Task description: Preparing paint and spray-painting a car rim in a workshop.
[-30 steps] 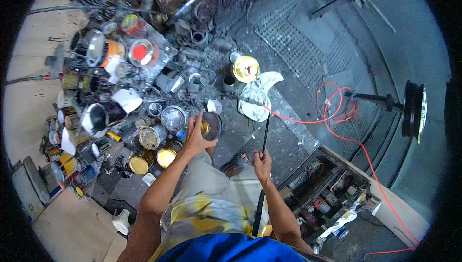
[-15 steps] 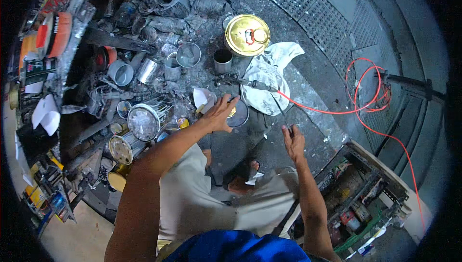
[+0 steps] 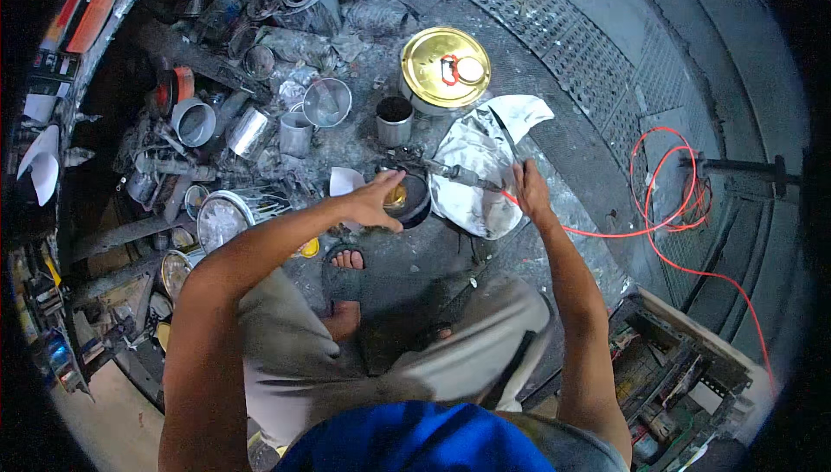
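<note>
My left hand (image 3: 376, 197) grips the rim of a dark, round container (image 3: 411, 212) with a small gold-coloured item in it, low on the floor. My right hand (image 3: 532, 186) holds a thin dark stick (image 3: 504, 126) over a crumpled white cloth (image 3: 476, 212). A grey metal tool (image 3: 463, 174) with a red hose lies across that cloth, partly behind my right fingers. Just beyond are a small steel cup (image 3: 394, 130) with a dark inside and a gold-lidded can (image 3: 424, 65).
Piled cans, metal cups (image 3: 326, 101) and debris crowd the left. At right lie a coiled red hose (image 3: 658, 234), perforated floor plates (image 3: 563, 30) and a dark stand (image 3: 736, 164). An open crate of parts (image 3: 684, 359) is at lower right. My feet (image 3: 346, 264) are below my hands.
I have bent lower toward the floor. My left hand has set the dark container down beside the cloth, still touching it. My right hand has moved forward and up with the stick.
</note>
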{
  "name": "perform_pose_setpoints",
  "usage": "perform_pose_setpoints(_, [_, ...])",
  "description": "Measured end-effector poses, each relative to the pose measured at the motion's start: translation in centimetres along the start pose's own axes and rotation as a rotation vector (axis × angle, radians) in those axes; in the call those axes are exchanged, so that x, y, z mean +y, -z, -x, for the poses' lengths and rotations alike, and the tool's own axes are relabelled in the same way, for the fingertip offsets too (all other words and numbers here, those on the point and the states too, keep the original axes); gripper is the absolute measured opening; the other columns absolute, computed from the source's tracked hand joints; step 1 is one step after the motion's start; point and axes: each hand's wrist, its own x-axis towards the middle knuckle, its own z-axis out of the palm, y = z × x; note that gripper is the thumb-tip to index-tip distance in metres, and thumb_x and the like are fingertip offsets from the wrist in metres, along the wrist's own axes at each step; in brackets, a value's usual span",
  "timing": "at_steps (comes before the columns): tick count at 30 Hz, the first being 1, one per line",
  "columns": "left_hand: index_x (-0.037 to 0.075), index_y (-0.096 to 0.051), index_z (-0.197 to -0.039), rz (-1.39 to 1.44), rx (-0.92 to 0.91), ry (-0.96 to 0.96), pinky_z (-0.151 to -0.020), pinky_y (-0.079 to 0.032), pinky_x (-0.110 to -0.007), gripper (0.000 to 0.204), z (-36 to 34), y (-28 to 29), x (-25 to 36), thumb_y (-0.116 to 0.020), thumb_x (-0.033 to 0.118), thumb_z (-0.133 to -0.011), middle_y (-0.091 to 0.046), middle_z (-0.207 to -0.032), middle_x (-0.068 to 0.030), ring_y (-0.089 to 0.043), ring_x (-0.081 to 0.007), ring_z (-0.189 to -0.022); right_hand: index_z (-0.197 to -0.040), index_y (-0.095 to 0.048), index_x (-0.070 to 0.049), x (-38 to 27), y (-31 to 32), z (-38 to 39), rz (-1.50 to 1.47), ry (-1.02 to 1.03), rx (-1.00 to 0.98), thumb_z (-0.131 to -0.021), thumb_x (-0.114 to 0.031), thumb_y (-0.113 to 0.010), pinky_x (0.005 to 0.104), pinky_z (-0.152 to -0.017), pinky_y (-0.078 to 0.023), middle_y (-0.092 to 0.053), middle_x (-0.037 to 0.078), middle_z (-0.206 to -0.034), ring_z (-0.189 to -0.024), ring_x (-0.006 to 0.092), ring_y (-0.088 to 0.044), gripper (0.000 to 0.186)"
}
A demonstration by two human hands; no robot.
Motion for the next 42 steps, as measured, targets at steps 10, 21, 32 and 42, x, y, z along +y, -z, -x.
perform_pose_setpoints(10, [0.003,-0.015,-0.164,0.598,0.168,0.21,-0.107,-0.047,-0.033,0.114,0.6,-0.9,-3.4,-0.086,0.009,-0.075,-0.051,-0.15,-0.0174,-0.055,-0.0223,-0.129,-0.114,-0.054,0.003,1.8,-7.0,-5.0,-0.103,0.215,0.195,-0.101,-0.026,-0.057,0.0565,-0.081,-0.045,-0.06,0.03,-0.097,-0.093,0.051,-0.057,0.031])
perform_pose_setpoints(21, [0.002,-0.025,-0.162,0.874,0.274,0.177,-0.11,-0.045,-0.036,0.102,2.8,-2.5,1.9,-0.083,0.003,-0.078,-0.051,-0.151,-0.0171,-0.051,-0.0248,-0.136,-0.15,-0.038,-0.005,-13.1,-6.9,7.5,-0.366,0.453,-0.218,-0.057,-0.033,-0.099,0.0453,-0.106,-0.046,-0.052,0.022,-0.132,-0.125,0.0415,-0.054,0.115])
perform_pose_setpoints(32, [0.0,-0.034,-0.157,1.159,0.327,0.143,-0.105,-0.049,-0.034,0.08,7.5,-2.2,2.1,-0.072,-0.002,-0.086,-0.057,-0.136,-0.0083,-0.059,-0.0179,-0.118,-0.149,-0.039,-0.003,-14.0,-10.9,9.1,-0.657,0.367,-0.075,-0.055,-0.007,-0.093,0.0424,-0.11,-0.046,-0.051,0.022,-0.141,-0.133,0.0372,-0.053,0.108])
perform_pose_setpoints(42, [-0.006,-0.04,-0.149,1.147,0.34,-0.015,-0.108,-0.047,-0.038,0.074,12.2,3.3,7.8,-0.076,0.005,-0.085,-0.063,-0.131,-0.0151,-0.063,-0.0239,-0.121,-0.153,-0.036,-0.002,-17.0,-7.8,7.5,-0.65,0.507,0.087,-0.052,-0.015,-0.095,0.0446,-0.114,-0.041,-0.052,0.021,-0.14,-0.133,0.038,-0.051,0.118])
